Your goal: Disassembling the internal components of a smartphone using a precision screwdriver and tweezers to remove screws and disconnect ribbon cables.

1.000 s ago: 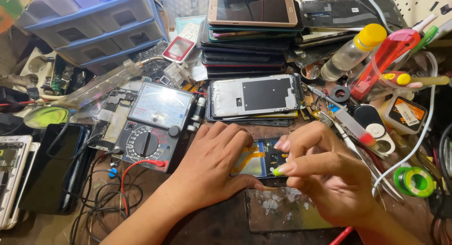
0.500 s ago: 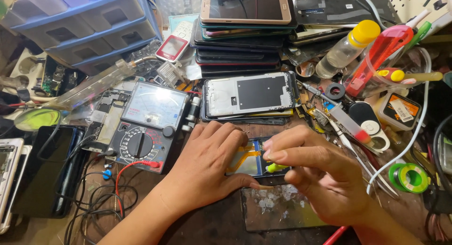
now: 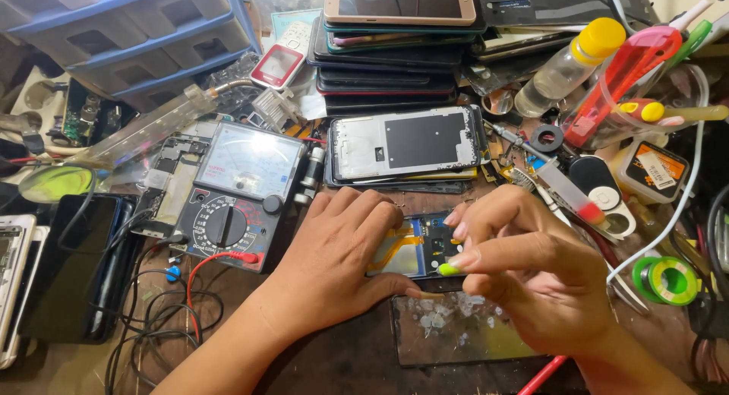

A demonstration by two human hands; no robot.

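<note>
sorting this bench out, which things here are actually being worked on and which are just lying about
In use:
- left hand pressing down the opened phone
- right hand pinching a small yellow-green tool over it

Lying about:
- multimeter
- stack of phones
- white phone frame
- clear bottle with yellow cap
- green tape roll
- cracked glass panel

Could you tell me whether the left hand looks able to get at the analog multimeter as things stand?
Probably yes: the left hand lies flat beside the analog multimeter, with only thin test leads between them.

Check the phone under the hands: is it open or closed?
Open: the phone shows bare board and orange flex cable, back cover off, between left hand and right hand.
</note>
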